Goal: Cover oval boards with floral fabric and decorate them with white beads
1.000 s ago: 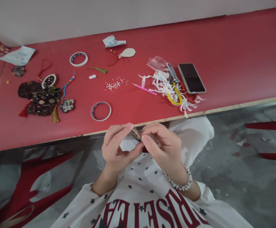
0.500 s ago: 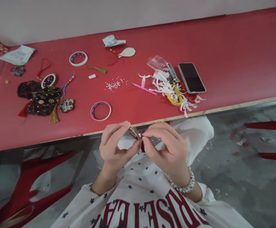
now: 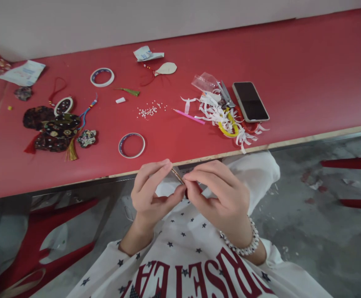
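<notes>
**"What's in your hands?"**

"A small patterned piece (image 3: 177, 175), slim and brownish with a metallic glint. It's too small for me to make out more. My left hand (image 3: 151, 198) and right hand (image 3: 220, 203) both pinch it from either side, held narrow."

**"Where is it?"**

"Between my hands, just in front of the edge of the desk (image 3: 307, 74) and above my white star-print sweatshirt (image 3: 180, 244). A dark red bit (image 3: 186, 193) shows right below it."

**"Anything on your wrists?"**

"A white beaded bracelet (image 3: 245, 244) on my right one."

**"What's nearest on the desk?"**

"A white ring (image 3: 131, 145) with a blue patterned inner side, a little way up from my left hand. Farther back lies a second white ring (image 3: 102, 77). Up to the right are a pink stick (image 3: 188, 116), tiny white beads (image 3: 148, 111), and a tangle of white paper strips (image 3: 217, 116) against metal scissors (image 3: 225, 94). A phone (image 3: 250, 101) sits beside them."

**"And over on the left?"**

"Dark patterned fabric ornaments (image 3: 54, 130) with tassels."

**"Below the desk?"**

"A concrete floor (image 3: 323, 231) on my right and a red plastic chair (image 3: 44, 244) on my left."
</notes>
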`<state>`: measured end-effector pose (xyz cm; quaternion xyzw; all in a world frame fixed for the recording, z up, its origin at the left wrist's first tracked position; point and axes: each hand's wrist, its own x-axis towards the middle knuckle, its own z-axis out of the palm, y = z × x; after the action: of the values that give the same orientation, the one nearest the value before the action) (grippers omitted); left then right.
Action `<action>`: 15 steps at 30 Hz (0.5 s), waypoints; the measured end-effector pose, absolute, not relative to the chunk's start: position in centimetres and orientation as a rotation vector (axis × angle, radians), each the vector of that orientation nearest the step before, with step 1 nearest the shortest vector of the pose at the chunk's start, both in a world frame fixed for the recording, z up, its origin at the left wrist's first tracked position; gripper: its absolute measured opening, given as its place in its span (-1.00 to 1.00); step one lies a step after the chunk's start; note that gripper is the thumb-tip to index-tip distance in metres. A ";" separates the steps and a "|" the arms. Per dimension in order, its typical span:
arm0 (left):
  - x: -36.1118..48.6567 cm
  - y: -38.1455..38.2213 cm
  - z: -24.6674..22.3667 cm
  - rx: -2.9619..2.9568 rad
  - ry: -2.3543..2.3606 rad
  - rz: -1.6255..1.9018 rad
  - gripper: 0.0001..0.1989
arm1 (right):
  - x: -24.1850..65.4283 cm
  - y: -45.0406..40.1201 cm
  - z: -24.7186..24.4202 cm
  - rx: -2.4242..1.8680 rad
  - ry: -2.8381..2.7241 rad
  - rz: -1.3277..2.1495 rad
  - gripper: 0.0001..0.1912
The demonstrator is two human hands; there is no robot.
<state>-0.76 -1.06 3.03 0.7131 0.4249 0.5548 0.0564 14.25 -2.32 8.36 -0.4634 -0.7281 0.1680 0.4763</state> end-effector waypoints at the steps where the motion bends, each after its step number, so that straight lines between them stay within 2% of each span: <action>1: -0.8 -1.1 3.0 2.162 1.284 1.680 -0.49 | 14.2 -2.3 8.4 -1.133 -1.765 0.443 -0.82; 7: -0.6 -0.9 2.7 2.162 1.184 1.759 -0.48 | 14.1 -2.4 8.3 -1.200 -1.651 0.613 -0.87; 15: -0.6 -0.6 2.9 2.254 1.154 1.809 -0.49 | 14.2 -2.2 8.1 -1.098 -1.799 0.425 -0.84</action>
<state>-0.58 -0.61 2.94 0.7242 0.3709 0.5812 0.0148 14.18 -2.17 8.11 -0.4492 -0.7359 0.1739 0.4759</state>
